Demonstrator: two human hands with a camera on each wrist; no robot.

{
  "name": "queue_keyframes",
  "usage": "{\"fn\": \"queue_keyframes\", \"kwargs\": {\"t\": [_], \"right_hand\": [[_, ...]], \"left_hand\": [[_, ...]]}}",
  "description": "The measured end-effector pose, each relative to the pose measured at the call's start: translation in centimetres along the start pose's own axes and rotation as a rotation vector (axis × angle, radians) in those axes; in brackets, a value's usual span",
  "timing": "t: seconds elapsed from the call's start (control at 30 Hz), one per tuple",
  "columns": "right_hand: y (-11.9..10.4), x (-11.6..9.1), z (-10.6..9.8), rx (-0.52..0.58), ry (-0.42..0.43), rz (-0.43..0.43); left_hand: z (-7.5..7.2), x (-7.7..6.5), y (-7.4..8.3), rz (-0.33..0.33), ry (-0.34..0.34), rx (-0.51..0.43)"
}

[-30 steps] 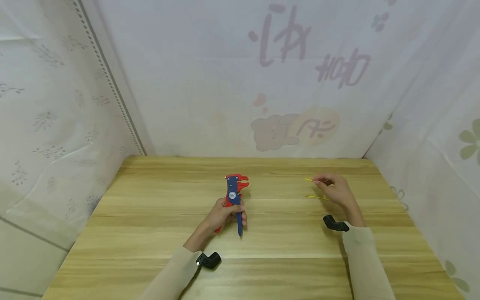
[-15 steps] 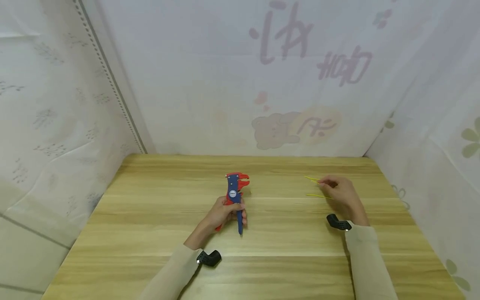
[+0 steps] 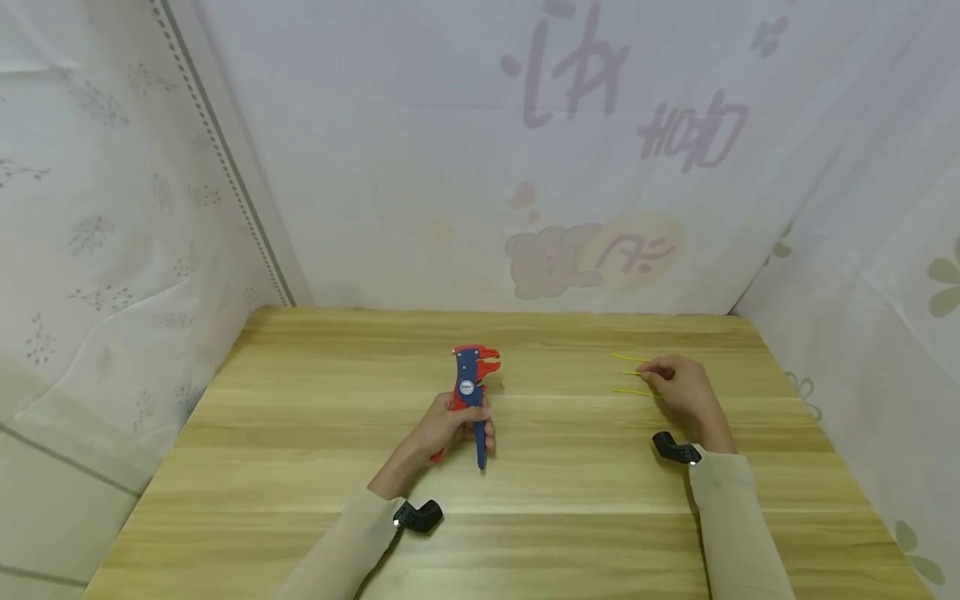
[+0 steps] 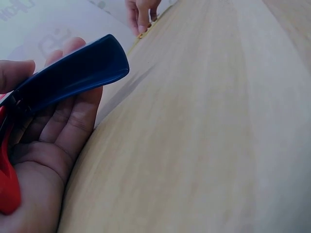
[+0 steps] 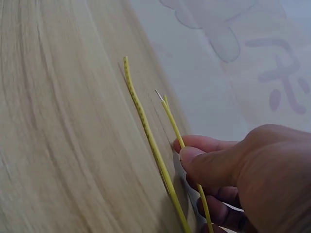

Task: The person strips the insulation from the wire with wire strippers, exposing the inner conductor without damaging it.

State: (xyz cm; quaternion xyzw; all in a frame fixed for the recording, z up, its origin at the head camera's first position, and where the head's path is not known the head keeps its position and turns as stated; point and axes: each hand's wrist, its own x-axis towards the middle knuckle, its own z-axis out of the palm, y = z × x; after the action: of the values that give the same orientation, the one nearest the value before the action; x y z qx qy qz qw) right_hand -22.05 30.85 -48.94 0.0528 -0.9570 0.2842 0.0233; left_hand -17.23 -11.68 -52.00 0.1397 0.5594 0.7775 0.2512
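Note:
My left hand (image 3: 442, 427) grips a blue and red wire stripper (image 3: 467, 368) by its handles, left of the table's middle. Its red jaws point right and stand apart. Over to the right, thumb and index finger of my right hand (image 3: 684, 387) pinch a thin yellow wire (image 5: 172, 120). A short bare metal end shows at its tip in the right wrist view. Nearer to me, a second yellow wire (image 3: 633, 392) lies on the table, partly under the hand. Beyond the pinched wire is a third yellow wire (image 3: 628, 357), its other end hidden by my fingers.
The wood-grain table (image 3: 570, 500) ends at a pale printed cloth (image 3: 420, 183) at the back. More patterned cloth hangs at the left and right sides. A black wrist camera (image 3: 418, 517) sits on each forearm.
My right hand has shifted slightly right. The pinched wire's tip now shows apart from the far wire, where a single end was seen before. The left hand and wire stripper stay nearly still.

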Motion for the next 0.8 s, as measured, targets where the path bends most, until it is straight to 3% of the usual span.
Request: {"fn": "queue_keyframes", "kwargs": {"t": [0.23,0.57,0.8], "right_hand": [[0.29,-0.47,-0.2,0.048,-0.032,0.078],[-0.03,-0.63,0.4,0.094,-0.052,0.087],[-0.4,-0.85,-0.36,0.123,-0.033,0.101]], "left_hand": [[0.03,-0.06,-0.08,-0.001,0.001,0.011],[-0.23,-0.82,0.01,0.003,0.008,0.015],[0.09,-0.34,-0.07,0.009,0.006,0.018]]}}
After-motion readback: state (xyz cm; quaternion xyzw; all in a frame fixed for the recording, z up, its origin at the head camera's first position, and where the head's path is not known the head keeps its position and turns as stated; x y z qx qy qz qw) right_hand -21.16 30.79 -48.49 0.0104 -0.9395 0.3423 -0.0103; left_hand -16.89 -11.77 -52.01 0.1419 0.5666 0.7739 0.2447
